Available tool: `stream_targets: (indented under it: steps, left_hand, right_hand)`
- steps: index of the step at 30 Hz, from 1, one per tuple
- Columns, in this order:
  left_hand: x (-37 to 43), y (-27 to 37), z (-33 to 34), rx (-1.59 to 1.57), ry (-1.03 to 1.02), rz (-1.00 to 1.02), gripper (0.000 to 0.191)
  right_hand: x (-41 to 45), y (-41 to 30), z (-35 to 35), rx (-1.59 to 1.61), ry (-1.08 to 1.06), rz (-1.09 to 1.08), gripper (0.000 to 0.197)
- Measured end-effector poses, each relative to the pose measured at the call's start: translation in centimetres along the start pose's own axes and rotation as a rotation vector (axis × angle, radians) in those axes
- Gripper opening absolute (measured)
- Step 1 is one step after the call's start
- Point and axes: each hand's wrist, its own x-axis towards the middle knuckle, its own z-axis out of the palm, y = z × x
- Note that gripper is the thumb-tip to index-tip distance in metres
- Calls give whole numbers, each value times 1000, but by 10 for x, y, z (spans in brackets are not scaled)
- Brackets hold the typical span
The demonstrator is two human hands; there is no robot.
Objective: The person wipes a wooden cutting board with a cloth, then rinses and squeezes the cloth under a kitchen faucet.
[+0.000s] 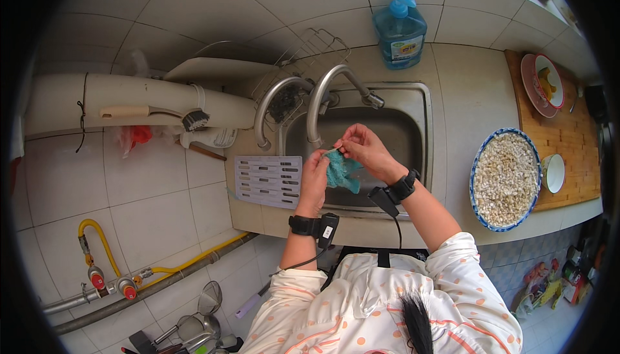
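My left hand (316,172) and my right hand (366,151) meet over the near left part of a stainless steel sink (402,136). Between them hangs a teal cloth (340,172), pinched at its upper edge by the fingers of both hands. A small pale strip, perhaps a loop or hem, shows where the fingertips come together. Just beyond the cloth the curved metal faucet (315,107) stands, with a second curved spout (265,117) to its left. Dark straps with small black boxes are on both wrists.
A slotted plastic rack (269,179) lies left of the sink. A blue soap pump bottle (401,34) stands behind it. On the right are a blue-rimmed dish of pale chopped pieces (506,179), a small bowl (553,173) and a wooden board (579,146). A brush (160,112) rests on the left pipe.
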Motion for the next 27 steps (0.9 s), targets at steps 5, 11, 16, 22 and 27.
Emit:
stream_targets:
  steps: [5,11,16,22,27]
  left_hand:
    - [3,2,-4,-290,121,-81,20]
    - [5,-3,-11,-389,50,-72,22]
    - [3,0,0,-344,56,-53,22]
    - [3,4,4,-245,102,-43,23]
    - [4,0,-4,-311,127,-51,22]
  right_hand:
    - [-2,-1,-19,157,-41,55,9]
    - [-13,-1,0,-501,114,5,9]
    - [-17,4,12,-865,146,-453,14]
    - [-14,4,7,-948,174,-445,10]
    - [-13,2,0,-595,165,-103,10]
